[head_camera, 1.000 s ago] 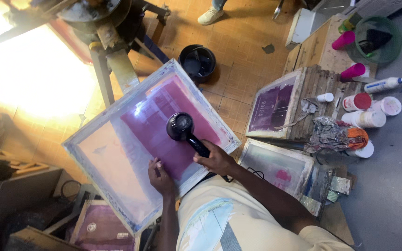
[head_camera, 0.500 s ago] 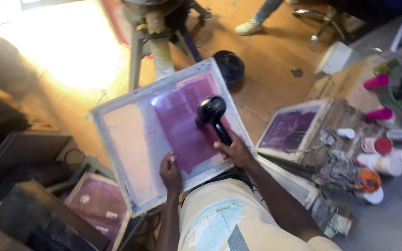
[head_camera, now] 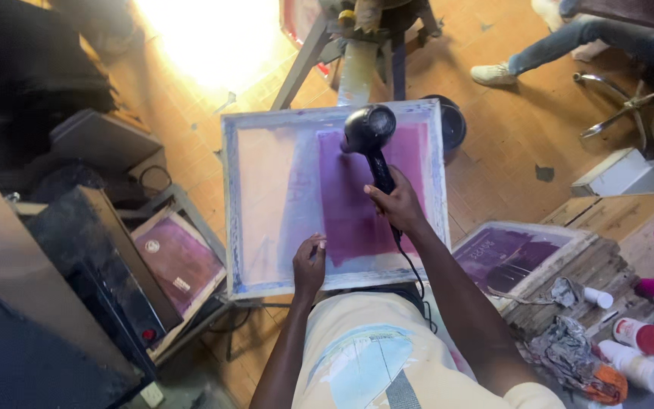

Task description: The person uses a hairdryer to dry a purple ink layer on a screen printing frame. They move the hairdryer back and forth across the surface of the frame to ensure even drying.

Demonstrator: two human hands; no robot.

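Note:
A framed printing screen point(head_camera: 230, 220) with a purple-coated mesh lies flat in front of me. My right hand point(head_camera: 397, 203) grips the handle of a black hair dryer point(head_camera: 369, 130), whose head hangs over the purple area near the far edge. My left hand point(head_camera: 309, 263) rests on the near part of the mesh, fingers curled against it, beside the frame's near rail. The dryer's cord runs down past my right forearm.
A second purple screen point(head_camera: 505, 254) lies on a wooden pallet at right with bottles point(head_camera: 630, 333) and crumpled rags point(head_camera: 562, 344). A third screen point(head_camera: 179, 261) sits lower left by a black box. A metal stand point(head_camera: 357, 45), black bucket point(head_camera: 454, 121) and another person's legs point(head_camera: 569, 45) lie beyond.
The view has swung so the screen now sits square before me. The dryer stays over the purple patch, and my left hand stays on the near part of the mesh.

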